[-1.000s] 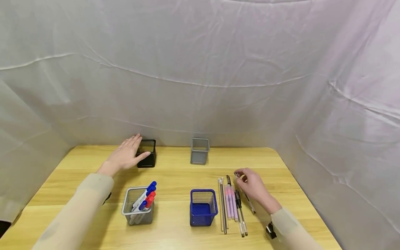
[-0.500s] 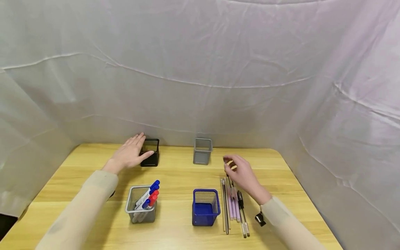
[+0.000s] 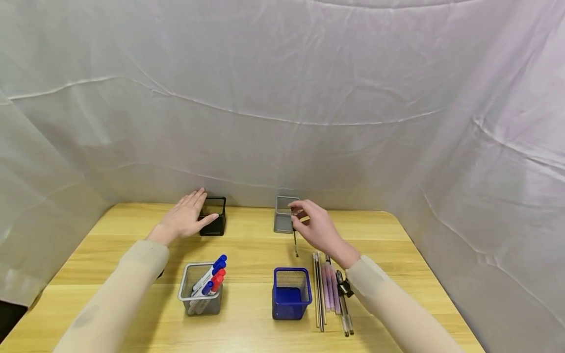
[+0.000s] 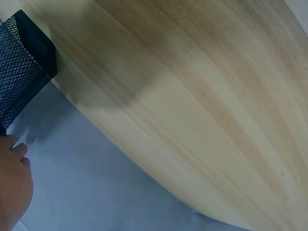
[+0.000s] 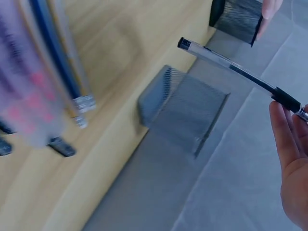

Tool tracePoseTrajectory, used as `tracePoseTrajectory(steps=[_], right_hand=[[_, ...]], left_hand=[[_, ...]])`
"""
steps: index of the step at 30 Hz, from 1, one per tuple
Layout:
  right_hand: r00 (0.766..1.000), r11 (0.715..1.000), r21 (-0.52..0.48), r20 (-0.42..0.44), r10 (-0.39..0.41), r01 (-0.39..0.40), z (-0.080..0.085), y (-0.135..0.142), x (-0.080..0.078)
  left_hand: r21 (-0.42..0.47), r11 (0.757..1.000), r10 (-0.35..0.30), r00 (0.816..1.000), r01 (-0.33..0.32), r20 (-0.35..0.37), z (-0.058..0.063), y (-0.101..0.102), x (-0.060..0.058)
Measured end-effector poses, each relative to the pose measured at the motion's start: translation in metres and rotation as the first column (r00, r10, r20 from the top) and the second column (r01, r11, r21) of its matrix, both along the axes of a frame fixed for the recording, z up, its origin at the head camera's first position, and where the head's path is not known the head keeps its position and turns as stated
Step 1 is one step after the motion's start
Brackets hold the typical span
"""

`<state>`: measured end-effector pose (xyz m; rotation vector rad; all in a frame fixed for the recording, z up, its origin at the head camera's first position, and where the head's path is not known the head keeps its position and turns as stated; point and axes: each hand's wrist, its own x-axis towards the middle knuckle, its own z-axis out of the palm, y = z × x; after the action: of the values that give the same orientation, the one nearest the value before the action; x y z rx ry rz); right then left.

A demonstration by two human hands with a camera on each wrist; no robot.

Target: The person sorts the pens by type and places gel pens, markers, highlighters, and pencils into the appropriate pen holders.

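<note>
Wooden counter: the right hand pinches a pen — the left hand, fingers straight, thumb spread, touches a black basket.

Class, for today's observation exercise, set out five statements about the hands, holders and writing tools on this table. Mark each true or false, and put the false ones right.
1. The right hand holds a pen. True.
2. Red and blue markers lean in the silver-rimmed holder. True.
3. Both hands hold pens. False: only the right hand does; the left hand is at the black holder.
4. The blue holder stands between the silver-rimmed holder and the pencils. True.
5. The pencils stand inside the blue holder. False: they lie on the table beside it.
</note>
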<state>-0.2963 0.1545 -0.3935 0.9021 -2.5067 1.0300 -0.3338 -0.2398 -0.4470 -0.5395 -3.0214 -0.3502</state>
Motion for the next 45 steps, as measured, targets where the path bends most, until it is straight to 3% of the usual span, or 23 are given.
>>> tracePoseTrajectory(steps=[13, 24, 32, 37, 45], right_hand=[[0.996, 0.996, -0.025, -0.030, 0.083, -0.084, 0.017, -0.046, -0.021], [0.998, 0.972, -0.228, 0.007, 0.067, -0.063, 0.020, -0.084, -0.031], [0.999, 0.927, -0.375, 0.043, 0.030, -0.011, 0.017, -0.108, -0.035], [0.996, 0.909, -0.416, 0.082, 0.039, -0.001, 0.012, -0.121, -0.038], [0.978, 0.948, -0.315, 0.208, 0.018, 0.050, 0.006, -0.138, -0.041]], left_hand=[[-0.002, 1.000, 0.011, 1.000, -0.011, 0.003, -0.002, -0.001, -0.001], [0.004, 1.000, 0.009, 1.000, -0.009, 0.004, -0.005, 0.001, -0.001], [0.019, 1.000, 0.008, 1.000, -0.008, -0.008, -0.005, 0.002, 0.000], [0.016, 1.000, 0.010, 1.000, -0.009, -0.015, -0.006, 0.003, 0.000], [0.012, 1.000, 0.011, 1.000, -0.011, -0.018, -0.003, 0.005, 0.000]])
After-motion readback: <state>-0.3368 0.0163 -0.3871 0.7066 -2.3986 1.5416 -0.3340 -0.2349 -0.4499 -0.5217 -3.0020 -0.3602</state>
